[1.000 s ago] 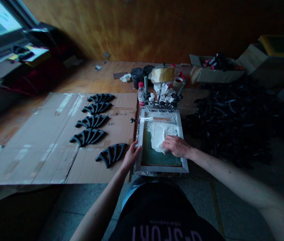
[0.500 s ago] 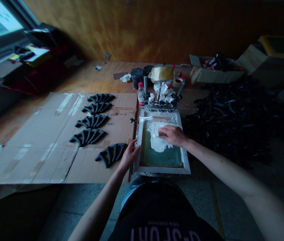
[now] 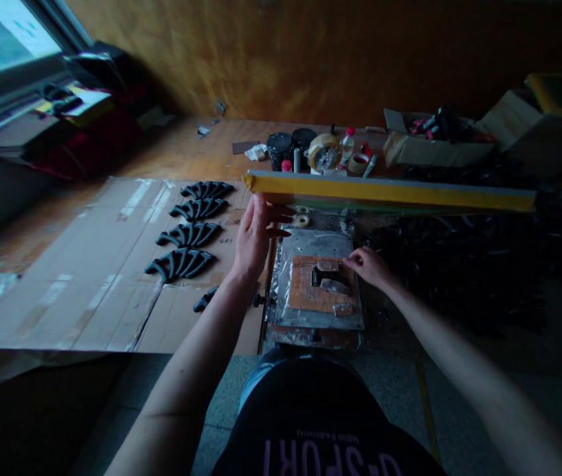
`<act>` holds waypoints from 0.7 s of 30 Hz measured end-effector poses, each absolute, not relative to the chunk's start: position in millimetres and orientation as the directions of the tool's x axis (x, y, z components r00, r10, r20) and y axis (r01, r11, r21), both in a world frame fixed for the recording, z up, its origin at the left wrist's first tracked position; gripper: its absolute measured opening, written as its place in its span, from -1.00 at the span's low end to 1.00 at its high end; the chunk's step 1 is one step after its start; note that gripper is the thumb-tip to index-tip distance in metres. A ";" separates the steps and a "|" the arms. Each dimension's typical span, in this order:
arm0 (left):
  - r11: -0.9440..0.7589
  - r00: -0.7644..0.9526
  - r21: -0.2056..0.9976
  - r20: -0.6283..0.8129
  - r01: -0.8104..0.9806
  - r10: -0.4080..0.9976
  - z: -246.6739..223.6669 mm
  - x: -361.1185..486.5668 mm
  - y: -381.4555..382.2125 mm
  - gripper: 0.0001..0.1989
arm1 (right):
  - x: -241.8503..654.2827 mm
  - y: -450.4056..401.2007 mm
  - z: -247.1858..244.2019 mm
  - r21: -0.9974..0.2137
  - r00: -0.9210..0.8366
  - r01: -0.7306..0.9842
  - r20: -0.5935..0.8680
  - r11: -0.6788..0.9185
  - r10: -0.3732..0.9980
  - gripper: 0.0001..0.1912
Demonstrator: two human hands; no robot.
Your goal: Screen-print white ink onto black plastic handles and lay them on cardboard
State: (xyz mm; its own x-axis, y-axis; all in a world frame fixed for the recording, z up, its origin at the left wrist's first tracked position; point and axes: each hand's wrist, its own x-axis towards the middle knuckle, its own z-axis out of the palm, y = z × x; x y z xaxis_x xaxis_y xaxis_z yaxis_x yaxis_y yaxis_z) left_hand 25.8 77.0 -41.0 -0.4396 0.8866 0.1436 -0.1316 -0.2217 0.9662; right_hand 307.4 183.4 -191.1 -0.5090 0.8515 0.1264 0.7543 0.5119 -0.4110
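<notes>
From where I'm standing: left hand point(image 3: 255, 235) is at the tilted-up yellow frame's point(image 3: 390, 193) left end, fingers loosely spread, pointing right (can't tell if it's gripping). Then the black piece point(image 3: 328, 274) on the brown board point(image 3: 303, 294), long axis roughly left-right. Right hand point(image 3: 366, 264) is nearer, just off its right end, fingers bunched; can't tell what's pinched.

Bare fingers point(image 3: 258, 206), bare forearms point(image 3: 206, 330) behind them, dark shirt point(image 3: 325, 396) below the fingers, large purplish lettering point(image 3: 313, 457), smaller line point(image 3: 328, 437) nearer the fingers, blue trousers point(image 3: 256, 383)
</notes>
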 end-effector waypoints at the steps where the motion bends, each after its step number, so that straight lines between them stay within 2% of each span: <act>1: -0.228 -0.467 0.964 0.140 -0.137 0.873 -44.7 28.1 76.7 -0.52 | 298.3 169.0 -199.6 -0.359 -0.567 0.748 0.091 0.558 0.818 -0.71; 3: -0.184 -0.510 0.967 0.071 -0.175 0.857 -61.9 37.8 64.7 -0.51 | 280.5 145.7 -207.1 -0.259 -0.622 0.755 0.009 0.603 0.783 -0.77; 5: 0.031 -0.405 0.963 -0.142 -0.267 0.903 -90.1 54.5 40.5 -0.45 | 265.4 127.0 -203.2 -0.223 -0.582 0.799 -0.057 0.558 0.811 -0.83; 7: 0.396 -0.123 0.860 -0.453 -0.321 0.883 -122.5 75.5 11.4 -0.37 | 250.9 106.4 -193.5 -0.251 -0.531 0.828 -0.063 0.501 0.845 -0.85; 8: 0.501 -0.044 0.791 -0.549 -0.351 0.835 -137.6 85.7 -2.2 -0.35 | 243.3 94.9 -188.6 -0.284 -0.544 0.810 -0.038 0.512 0.838 -0.85; 10: 0.551 0.013 0.695 -0.616 -0.463 0.788 -161.6 99.6 -24.1 -0.38 | 229.5 75.2 -181.5 -0.373 -0.672 0.681 0.022 0.630 0.740 -0.88; 12: 0.496 -0.046 0.664 -0.623 -0.560 0.781 -176.8 96.9 -38.1 -0.46 | 225.2 70.7 -179.6 -0.461 -0.809 0.496 0.062 0.736 0.584 -0.90; 13: 0.469 -0.100 0.674 -0.624 -0.572 0.775 -182.3 87.3 -43.3 -0.49 | 229.4 77.2 -180.6 -0.486 -0.831 0.453 0.073 0.747 0.551 -0.89; 15: 0.438 -0.272 0.731 -0.630 -0.523 0.727 -193.1 52.2 -54.8 -0.55 | 252.4 107.1 -186.4 -0.469 -0.763 0.541 0.076 0.698 0.642 -0.85; 18: 0.498 -0.580 0.783 -0.615 -0.372 0.535 -214.7 -22.4 -82.8 -0.60 | 308.5 170.6 -208.3 -0.267 -0.502 0.829 0.036 0.492 0.864 -0.73; 19: 0.568 -0.651 0.758 -0.613 -0.323 0.448 -223.2 -46.1 -94.1 -0.61 | 326.8 188.8 -219.4 -0.195 -0.463 0.869 0.006 0.455 0.886 -0.69; 21: 0.758 -0.760 0.632 -0.570 -0.164 0.311 -240.6 -83.4 -113.2 -0.59 | 355.5 212.7 -243.8 -0.089 -0.480 0.876 -0.081 0.473 0.874 -0.61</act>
State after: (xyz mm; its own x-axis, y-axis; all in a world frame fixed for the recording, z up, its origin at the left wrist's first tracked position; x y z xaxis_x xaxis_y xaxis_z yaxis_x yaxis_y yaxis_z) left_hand -83.4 -113.2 -240.6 -0.7602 0.3112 -0.5703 -0.1637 0.7577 0.6317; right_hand 355.5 212.7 -243.8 -0.4799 0.8736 -0.0808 0.8764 0.4733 -0.0889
